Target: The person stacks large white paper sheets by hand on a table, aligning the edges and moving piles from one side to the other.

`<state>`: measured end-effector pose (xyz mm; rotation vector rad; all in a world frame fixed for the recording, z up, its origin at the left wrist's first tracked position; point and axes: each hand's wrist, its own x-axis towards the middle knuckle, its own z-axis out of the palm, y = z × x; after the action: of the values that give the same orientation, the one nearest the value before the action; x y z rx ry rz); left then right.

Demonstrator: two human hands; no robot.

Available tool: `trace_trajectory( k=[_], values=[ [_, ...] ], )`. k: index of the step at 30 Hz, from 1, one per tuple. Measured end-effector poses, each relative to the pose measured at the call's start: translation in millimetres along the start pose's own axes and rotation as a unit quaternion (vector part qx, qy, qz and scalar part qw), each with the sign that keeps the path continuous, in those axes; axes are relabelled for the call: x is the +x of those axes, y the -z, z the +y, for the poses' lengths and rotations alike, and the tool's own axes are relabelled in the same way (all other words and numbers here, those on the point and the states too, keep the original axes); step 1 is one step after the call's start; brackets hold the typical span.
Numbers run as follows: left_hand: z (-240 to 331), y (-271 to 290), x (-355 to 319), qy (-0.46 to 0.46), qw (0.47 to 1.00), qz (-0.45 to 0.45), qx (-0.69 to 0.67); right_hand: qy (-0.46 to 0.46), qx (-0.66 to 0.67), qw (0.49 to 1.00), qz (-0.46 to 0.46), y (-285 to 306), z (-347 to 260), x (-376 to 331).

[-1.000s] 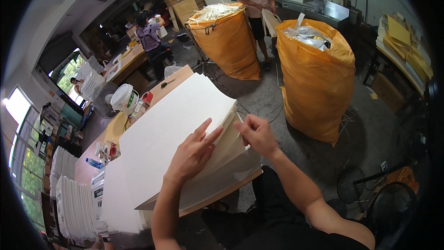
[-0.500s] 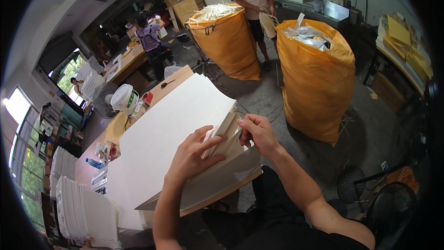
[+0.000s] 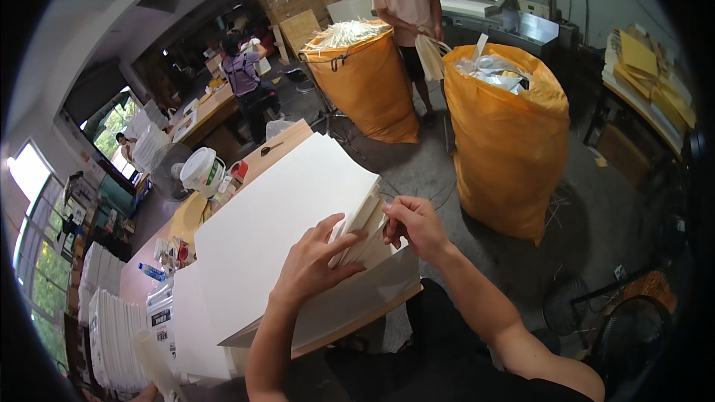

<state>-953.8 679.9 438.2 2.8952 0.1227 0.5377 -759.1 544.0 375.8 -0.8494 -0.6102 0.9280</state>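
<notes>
A thick stack of large white paper sheets point(image 3: 283, 201) lies in front of me, its near right edge fanned into several layers. Over that fanned edge rests my left hand point(image 3: 316, 260), its fingers spread and its thumb apart along the layers. Just to its right, my right hand point(image 3: 413, 229) is closed in a pinch at the corner of the layers. What it pinches looks like the edge of a sheet, mostly hidden by the fingers.
Two tall orange sacks point(image 3: 506, 149) stand beyond, one heaped with paper strips point(image 3: 350, 33). A person point(image 3: 402, 0) behind them holds pale strips. On the table are scissors point(image 3: 272, 148), a white bucket point(image 3: 201, 171) and a blue-capped bottle point(image 3: 152, 272). Fans point(image 3: 629, 335) stand at lower right.
My hands keep nearly the same hold on the stack while the view tilts slightly. At the lower left, part of another person's arm and a pale, blurred sheet have come into view.
</notes>
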Motion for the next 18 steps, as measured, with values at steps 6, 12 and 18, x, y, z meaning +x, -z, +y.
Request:
trace_trajectory(
  k=[6,12,18],
  values=[
    [0.2,6.2,3.2,0.011,0.999,-0.01,-0.051,-0.002,-0.017,1.0,-0.007,6.4,-1.3,-3.5],
    [3.7,5.3,4.3,0.027,0.997,-0.021,-0.068,0.351,-0.507,0.754,0.229,9.3,11.2,-32.2],
    [8.5,-1.6,-0.6,-0.038,0.998,-0.015,0.042,0.277,-0.674,0.662,-0.175,5.2,39.3,-36.5]
  ],
)
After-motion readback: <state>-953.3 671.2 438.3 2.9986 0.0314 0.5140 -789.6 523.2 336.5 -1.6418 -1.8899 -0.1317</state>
